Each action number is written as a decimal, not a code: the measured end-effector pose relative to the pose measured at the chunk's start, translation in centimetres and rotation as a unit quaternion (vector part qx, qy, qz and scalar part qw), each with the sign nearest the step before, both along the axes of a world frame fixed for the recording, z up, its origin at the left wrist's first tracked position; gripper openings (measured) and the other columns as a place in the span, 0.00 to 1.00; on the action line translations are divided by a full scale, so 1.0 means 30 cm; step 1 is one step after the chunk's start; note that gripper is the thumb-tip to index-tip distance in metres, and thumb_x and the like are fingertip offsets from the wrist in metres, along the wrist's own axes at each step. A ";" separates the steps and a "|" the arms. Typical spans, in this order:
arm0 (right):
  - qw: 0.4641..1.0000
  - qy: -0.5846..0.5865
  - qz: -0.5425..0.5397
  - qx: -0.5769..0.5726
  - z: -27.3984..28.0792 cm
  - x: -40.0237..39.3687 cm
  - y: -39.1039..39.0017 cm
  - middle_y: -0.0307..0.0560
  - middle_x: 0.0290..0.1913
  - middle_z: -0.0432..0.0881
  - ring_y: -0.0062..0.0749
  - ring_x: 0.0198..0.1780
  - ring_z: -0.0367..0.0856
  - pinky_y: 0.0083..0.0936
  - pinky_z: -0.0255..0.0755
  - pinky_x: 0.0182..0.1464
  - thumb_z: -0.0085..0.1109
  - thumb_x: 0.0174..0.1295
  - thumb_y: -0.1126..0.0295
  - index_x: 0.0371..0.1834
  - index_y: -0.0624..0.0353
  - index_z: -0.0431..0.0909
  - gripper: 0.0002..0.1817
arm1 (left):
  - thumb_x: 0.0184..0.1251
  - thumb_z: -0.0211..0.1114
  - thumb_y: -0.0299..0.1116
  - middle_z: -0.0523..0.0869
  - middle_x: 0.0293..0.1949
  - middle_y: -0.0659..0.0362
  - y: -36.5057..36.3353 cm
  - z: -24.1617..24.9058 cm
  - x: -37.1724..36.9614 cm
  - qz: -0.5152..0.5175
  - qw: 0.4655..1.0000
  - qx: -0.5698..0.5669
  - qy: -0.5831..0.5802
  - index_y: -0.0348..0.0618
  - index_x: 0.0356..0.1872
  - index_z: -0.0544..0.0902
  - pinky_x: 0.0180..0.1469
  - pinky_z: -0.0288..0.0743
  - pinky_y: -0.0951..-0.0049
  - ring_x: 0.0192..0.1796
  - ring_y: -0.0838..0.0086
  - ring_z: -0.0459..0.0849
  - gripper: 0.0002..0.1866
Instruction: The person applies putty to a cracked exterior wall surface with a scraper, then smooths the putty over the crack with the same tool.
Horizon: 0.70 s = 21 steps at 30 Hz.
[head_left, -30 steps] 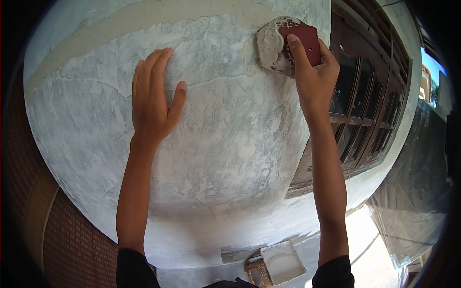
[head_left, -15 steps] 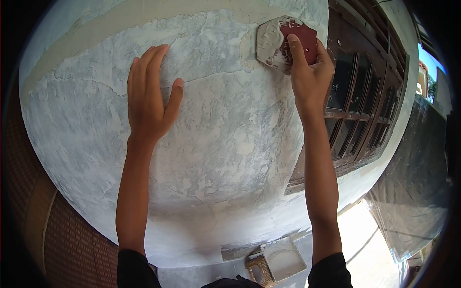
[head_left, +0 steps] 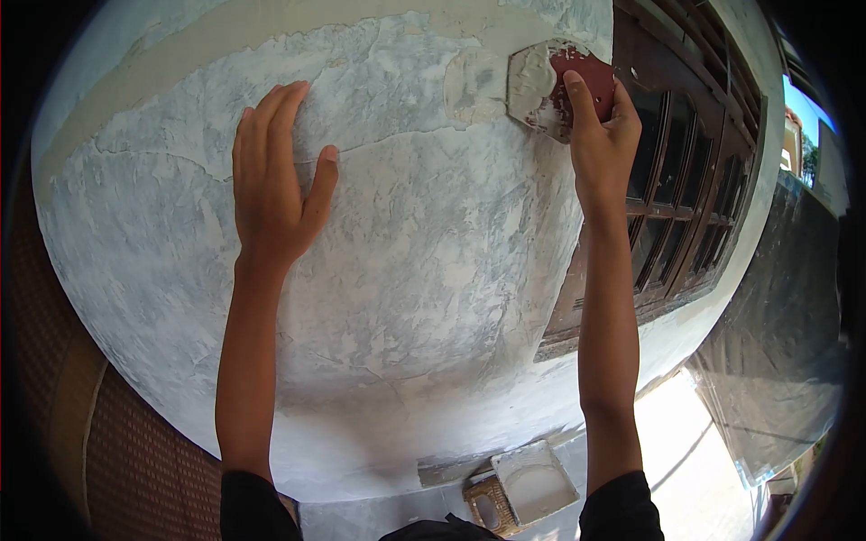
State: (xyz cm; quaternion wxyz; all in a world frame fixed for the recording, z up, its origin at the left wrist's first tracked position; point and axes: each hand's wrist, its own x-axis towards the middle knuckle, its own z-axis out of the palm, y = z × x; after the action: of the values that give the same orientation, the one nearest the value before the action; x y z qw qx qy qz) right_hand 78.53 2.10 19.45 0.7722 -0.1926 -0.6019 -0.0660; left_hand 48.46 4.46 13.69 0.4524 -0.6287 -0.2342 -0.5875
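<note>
My right hand (head_left: 606,135) grips a dark red flat scraper (head_left: 582,72), thumb on its near face and fingers behind. Grey-white putty coats the scraper's left half. It is held against or very close to the upper wall, beside the window frame. A fresh damp-looking putty patch (head_left: 474,86) shows just left of the scraper. On the left, my left hand (head_left: 275,176) rests on or close to the patchy white-grey wall (head_left: 406,243), fingers stretched out and thumb apart, holding nothing. A thin ragged crack-like line runs across the wall between the hands.
A brown wooden window (head_left: 672,189) with glass panes stands to the right. Below on the floor sit a whitish square tray (head_left: 537,482) and a brown woven-looking item (head_left: 489,505). Dark sheeting (head_left: 776,325) hangs at the far right; a brown woven panel (head_left: 144,442) is lower left.
My right hand has moved the scraper a little to the right, toward the window, uncovering more of the putty patch. My left hand has barely shifted.
</note>
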 end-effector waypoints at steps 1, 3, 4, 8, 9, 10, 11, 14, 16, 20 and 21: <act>0.999 0.018 0.029 -0.003 0.004 0.001 -0.005 0.46 0.41 0.87 0.20 0.40 0.83 0.19 0.76 0.44 0.64 0.70 0.67 0.50 0.71 0.80 0.15 | 0.69 0.60 0.36 0.75 0.68 0.51 0.000 0.001 0.001 0.001 1.000 -0.001 -0.001 0.42 0.71 0.70 0.78 0.54 0.45 0.72 0.57 0.71 0.29; 0.999 -0.003 0.030 0.015 -0.001 -0.023 -0.010 0.46 0.41 0.88 0.20 0.40 0.83 0.19 0.76 0.44 0.64 0.70 0.67 0.50 0.70 0.80 0.15 | 0.70 0.60 0.36 0.75 0.68 0.51 0.000 0.002 0.003 0.001 1.000 -0.003 0.001 0.42 0.71 0.70 0.78 0.54 0.45 0.72 0.57 0.71 0.29; 1.000 -0.022 -0.003 0.002 -0.004 -0.030 -0.006 0.46 0.41 0.88 0.20 0.41 0.83 0.20 0.76 0.45 0.64 0.70 0.66 0.50 0.70 0.80 0.15 | 0.70 0.60 0.36 0.75 0.68 0.51 0.001 0.002 0.002 0.003 1.000 -0.001 0.000 0.42 0.71 0.70 0.78 0.54 0.45 0.72 0.57 0.71 0.29; 0.999 -0.027 -0.027 -0.012 -0.006 0.010 0.006 0.45 0.41 0.87 0.20 0.41 0.83 0.21 0.76 0.46 0.65 0.70 0.64 0.49 0.69 0.81 0.16 | 0.70 0.60 0.36 0.75 0.68 0.50 0.001 0.000 0.004 0.005 1.000 0.000 -0.002 0.42 0.71 0.70 0.78 0.54 0.45 0.72 0.57 0.71 0.29; 1.000 -0.019 -0.019 -0.002 -0.001 0.024 0.007 0.45 0.41 0.87 0.20 0.41 0.82 0.21 0.76 0.46 0.64 0.70 0.64 0.49 0.69 0.81 0.16 | 0.70 0.60 0.36 0.75 0.68 0.50 0.001 0.000 0.003 0.006 1.000 0.001 -0.003 0.42 0.71 0.70 0.78 0.54 0.45 0.72 0.57 0.71 0.29; 1.000 0.000 -0.004 -0.005 0.004 0.027 0.003 0.43 0.40 0.87 0.19 0.40 0.81 0.20 0.75 0.45 0.64 0.70 0.64 0.49 0.68 0.81 0.16 | 0.70 0.60 0.36 0.75 0.68 0.50 0.000 0.001 0.003 0.001 1.000 -0.001 -0.001 0.42 0.71 0.70 0.78 0.54 0.45 0.72 0.57 0.71 0.29; 1.000 0.000 -0.003 -0.004 0.002 0.023 -0.002 0.43 0.40 0.87 0.19 0.40 0.81 0.20 0.75 0.45 0.64 0.70 0.64 0.49 0.68 0.81 0.16 | 0.70 0.60 0.36 0.75 0.68 0.50 -0.001 0.001 0.004 -0.005 1.000 -0.003 0.001 0.42 0.71 0.70 0.78 0.54 0.46 0.73 0.57 0.71 0.29; 0.999 -0.020 0.017 -0.018 -0.013 -0.007 -0.005 0.41 0.40 0.86 0.17 0.40 0.80 0.18 0.74 0.44 0.64 0.71 0.64 0.50 0.67 0.81 0.15 | 0.70 0.60 0.36 0.75 0.68 0.50 -0.002 0.000 0.004 0.006 1.000 -0.003 0.000 0.41 0.71 0.70 0.78 0.54 0.46 0.73 0.57 0.71 0.29; 1.000 -0.020 0.005 -0.015 -0.017 0.014 0.006 0.41 0.40 0.86 0.17 0.40 0.80 0.18 0.74 0.44 0.64 0.71 0.64 0.50 0.67 0.81 0.15 | 0.69 0.60 0.36 0.75 0.68 0.50 -0.004 -0.001 0.005 0.004 1.000 -0.006 0.000 0.41 0.71 0.70 0.78 0.54 0.46 0.73 0.57 0.71 0.29; 1.000 0.001 0.023 -0.003 -0.011 0.028 0.002 0.42 0.40 0.86 0.18 0.40 0.80 0.19 0.74 0.45 0.64 0.71 0.64 0.49 0.67 0.81 0.15 | 0.69 0.60 0.35 0.75 0.69 0.50 -0.003 0.000 0.005 0.000 1.000 -0.008 0.001 0.42 0.71 0.69 0.78 0.54 0.45 0.73 0.57 0.70 0.30; 1.000 0.001 0.028 0.003 -0.013 0.022 -0.003 0.42 0.41 0.86 0.18 0.40 0.80 0.19 0.74 0.45 0.64 0.71 0.64 0.50 0.67 0.81 0.15 | 0.69 0.60 0.35 0.75 0.69 0.50 -0.003 0.000 0.006 0.000 1.000 -0.007 0.001 0.42 0.71 0.69 0.78 0.54 0.45 0.73 0.57 0.70 0.30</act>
State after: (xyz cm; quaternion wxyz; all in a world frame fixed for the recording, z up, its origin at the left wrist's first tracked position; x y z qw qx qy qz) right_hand 79.21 2.02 19.06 0.7750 -0.1729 -0.6061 -0.0462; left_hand 48.63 4.37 13.71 0.4478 -0.6327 -0.2377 -0.5854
